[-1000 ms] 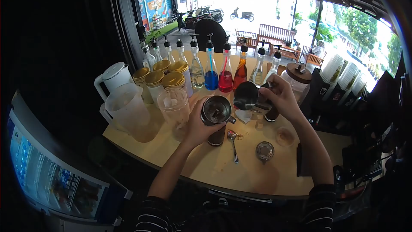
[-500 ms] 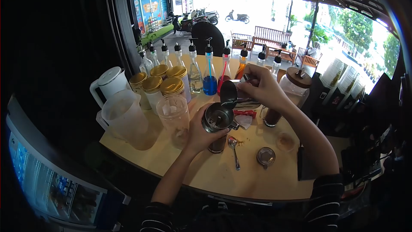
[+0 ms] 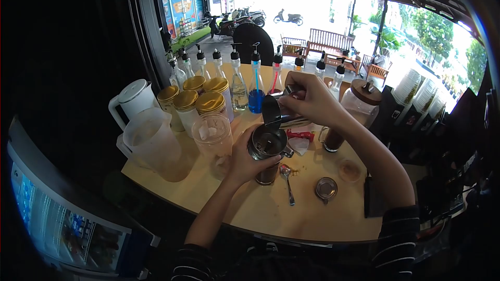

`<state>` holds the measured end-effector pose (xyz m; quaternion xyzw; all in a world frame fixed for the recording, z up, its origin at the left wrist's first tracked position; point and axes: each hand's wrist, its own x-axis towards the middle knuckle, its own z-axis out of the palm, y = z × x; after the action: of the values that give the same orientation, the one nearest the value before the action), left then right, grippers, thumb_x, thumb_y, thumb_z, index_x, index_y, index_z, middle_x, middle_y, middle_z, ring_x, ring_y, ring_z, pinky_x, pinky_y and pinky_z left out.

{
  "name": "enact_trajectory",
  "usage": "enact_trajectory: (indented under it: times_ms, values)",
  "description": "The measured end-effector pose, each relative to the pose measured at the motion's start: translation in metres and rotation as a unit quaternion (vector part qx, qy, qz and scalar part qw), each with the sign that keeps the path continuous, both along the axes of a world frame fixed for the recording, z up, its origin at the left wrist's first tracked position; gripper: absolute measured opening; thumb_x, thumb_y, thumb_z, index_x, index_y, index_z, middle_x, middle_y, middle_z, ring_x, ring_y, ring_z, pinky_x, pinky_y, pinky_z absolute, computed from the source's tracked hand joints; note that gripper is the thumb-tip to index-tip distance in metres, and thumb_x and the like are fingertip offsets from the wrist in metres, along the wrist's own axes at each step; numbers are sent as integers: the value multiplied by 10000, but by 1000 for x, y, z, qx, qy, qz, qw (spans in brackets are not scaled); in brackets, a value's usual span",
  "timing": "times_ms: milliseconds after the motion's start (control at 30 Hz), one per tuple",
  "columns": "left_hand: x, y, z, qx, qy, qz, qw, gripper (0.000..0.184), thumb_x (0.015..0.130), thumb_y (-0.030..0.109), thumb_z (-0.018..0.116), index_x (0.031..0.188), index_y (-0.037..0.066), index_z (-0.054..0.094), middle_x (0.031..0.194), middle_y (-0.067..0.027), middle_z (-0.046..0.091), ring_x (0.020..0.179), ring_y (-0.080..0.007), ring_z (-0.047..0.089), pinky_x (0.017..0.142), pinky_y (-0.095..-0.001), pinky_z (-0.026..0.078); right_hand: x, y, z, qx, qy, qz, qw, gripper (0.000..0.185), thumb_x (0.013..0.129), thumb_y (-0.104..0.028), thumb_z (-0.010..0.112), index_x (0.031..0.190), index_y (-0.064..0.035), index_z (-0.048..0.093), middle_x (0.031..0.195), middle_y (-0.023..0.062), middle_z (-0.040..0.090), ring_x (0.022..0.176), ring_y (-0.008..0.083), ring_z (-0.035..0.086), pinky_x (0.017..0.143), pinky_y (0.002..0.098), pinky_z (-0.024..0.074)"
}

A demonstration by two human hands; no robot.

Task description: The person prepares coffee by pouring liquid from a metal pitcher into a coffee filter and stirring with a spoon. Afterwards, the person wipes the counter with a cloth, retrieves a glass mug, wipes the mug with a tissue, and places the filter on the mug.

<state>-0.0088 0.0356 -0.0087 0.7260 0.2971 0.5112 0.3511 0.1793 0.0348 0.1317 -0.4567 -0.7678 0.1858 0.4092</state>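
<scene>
My right hand point(image 3: 307, 96) grips a steel pitcher point(image 3: 278, 114) by its handle. The pitcher is tipped, its mouth over a round metal coffee dripper point(image 3: 267, 141); I cannot make out any stream of liquid. My left hand point(image 3: 246, 160) is wrapped around the dripper's side. Dark liquid shows inside the dripper. Directly beneath it stands a glass point(image 3: 266, 177) with brown contents, partly hidden by my fingers. A spoon point(image 3: 287, 183) lies just right of the glass, beside brown crumbs. Farther right is a small round metal lid point(image 3: 326, 190).
Left are a cloudy plastic jug point(image 3: 153, 145), a white pitcher point(image 3: 136, 101), gold-lidded jars point(image 3: 211, 102) and a clear container point(image 3: 212, 138). Pump bottles point(image 3: 255, 93) line the back. A glass mug point(image 3: 333, 138), wooden-lidded jar point(image 3: 364, 99) and cup stacks point(image 3: 406, 86) stand right.
My right hand has turned the pitcher, so its side now shows more than its dark opening. My left hand keeps its hold on the dripper. The whole view has shifted slightly.
</scene>
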Motion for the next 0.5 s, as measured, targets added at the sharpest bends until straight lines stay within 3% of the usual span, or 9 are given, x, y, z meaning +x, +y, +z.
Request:
enact_trajectory:
  times_ms: [67,500]
  values:
    - [-1,1,-1,4,-1,-8,1000,821,576,194,892,1256,6,472,1139,-98,597,1083,-181,575,974,-331,436,-3,-2,1,-14,-10,10,1000,235,819,-59,660,766,-24,434,665,-37,470,630,-6,476,528,196,413]
    - [-1,0,-1,-2,16,-5,1000,837,568,207,898,1259,5,471,1150,-98,592,1092,-187,570,982,-336,432,-4,-7,5,20,-64,-9,998,239,805,-66,663,760,-11,434,648,-19,425,634,14,440,539,222,408]
